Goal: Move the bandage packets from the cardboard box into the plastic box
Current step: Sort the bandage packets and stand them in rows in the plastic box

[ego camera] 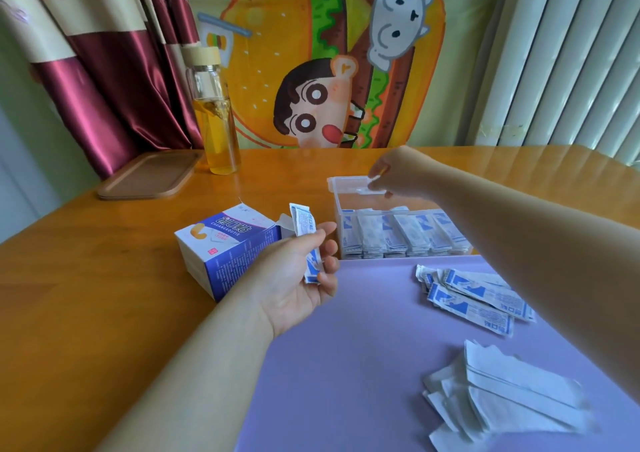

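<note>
Bandage packets of blue-and-white paper (302, 223) sat pinched in our left hand (294, 278) (beside the blue-and-white cardboard box (221, 247)); our right hand (393, 178) pinched the lid (346, 183) of the clear plastic box (337, 219).

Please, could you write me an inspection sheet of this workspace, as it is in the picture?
Surface: wooden table, with a purple mat on its near part.
Job's things: cardboard box open on the table; plastic box with a row of standing bandage packets; loose packets heaped on the mat.
Clutter: paper scraps on the mat; glass bottle with yellow liquid; wooden tray.
Grippers: left hand grips a bundle of packets; right hand pinches the plastic box's lid.
Cables: nothing seen.
Surroundings: curtain, cartoon cloth, white slats.
</note>
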### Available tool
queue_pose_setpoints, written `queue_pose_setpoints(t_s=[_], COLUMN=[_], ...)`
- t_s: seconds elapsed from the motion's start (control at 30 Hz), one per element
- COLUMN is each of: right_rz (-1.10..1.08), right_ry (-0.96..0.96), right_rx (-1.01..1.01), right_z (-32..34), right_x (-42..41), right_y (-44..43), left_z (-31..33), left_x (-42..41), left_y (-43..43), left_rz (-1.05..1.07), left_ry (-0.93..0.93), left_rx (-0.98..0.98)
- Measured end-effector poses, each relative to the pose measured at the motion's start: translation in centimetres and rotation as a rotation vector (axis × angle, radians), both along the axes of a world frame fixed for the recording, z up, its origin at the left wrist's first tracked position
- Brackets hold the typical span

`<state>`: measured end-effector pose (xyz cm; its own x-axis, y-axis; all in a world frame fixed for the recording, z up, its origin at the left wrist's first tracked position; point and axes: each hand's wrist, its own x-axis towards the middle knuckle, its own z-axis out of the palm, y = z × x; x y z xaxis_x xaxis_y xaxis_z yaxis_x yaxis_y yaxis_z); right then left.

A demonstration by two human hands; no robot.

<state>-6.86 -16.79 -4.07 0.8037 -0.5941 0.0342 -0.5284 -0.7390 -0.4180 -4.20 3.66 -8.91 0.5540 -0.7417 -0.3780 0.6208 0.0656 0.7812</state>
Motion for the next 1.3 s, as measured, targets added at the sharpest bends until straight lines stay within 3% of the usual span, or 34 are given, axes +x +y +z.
queue_pose_setpoints(t_s=[0.07, 0.1, 0.17, 0.23, 0.3, 0.53, 0.6, 0.7, 0.8, 0.97, 1.3], right_rz=[0.081, 0.163, 0.368, 0.496, 0.541, 0.551, 0.487, 0.196, 0.083, 0.166, 0.148], right_ry=[-0.278, -0.354, -0.266, -0.079, -0.042, -0.049, -0.186, -0.433, -0.297, -0.029, 0.09], right_rx=[-0.021, 0.069, 0.219, 0.219, 0.195, 0.253, 0.272, 0.285, 0.27, 0.266, 0.335], right_z=[1.0, 1.7, 2.7, 3.0, 2.7, 2.9, 3.8, 5.3, 4.8, 2.3, -0.6], right_x=[-0.7, -1.3, -2.5, -3.5, -3.8, -4.3, -4.1, -3.1, -1.7, 0.4, 2.3], right_y=[1.5, 2.6, 4.6, 6.2, 6.7, 6.5, 5.2, 1.4, -1.1, -1.0, -0.7], left_z=[0.1, 0.2, 0.2, 0.1, 0.1, 0.4, 0.5, 0.5, 0.4, 0.5, 0.2], left_x=[-0.1, -0.2, -0.4, -0.6, -0.8, -1.5, -1.5, -0.9, -0.7, -0.9, -0.7], left_y=[0.1, 0.1, 0.1, 0.2, 0.3, 0.3, 0.2, 0.0, 0.0, -0.2, -0.2], left_rz=[-0.051, -0.077, -0.132, -0.183, -0.218, -0.181, -0.136, -0.014, 0.024, 0.005, 0.016], left_ry=[-0.033, -0.052, -0.1, -0.154, -0.203, -0.351, -0.359, -0.379, -0.496, -0.612, -0.638], left_rx=[-0.007, -0.013, -0.022, -0.021, -0.017, -0.004, -0.029, -0.052, -0.012, -0.014, -0.019])
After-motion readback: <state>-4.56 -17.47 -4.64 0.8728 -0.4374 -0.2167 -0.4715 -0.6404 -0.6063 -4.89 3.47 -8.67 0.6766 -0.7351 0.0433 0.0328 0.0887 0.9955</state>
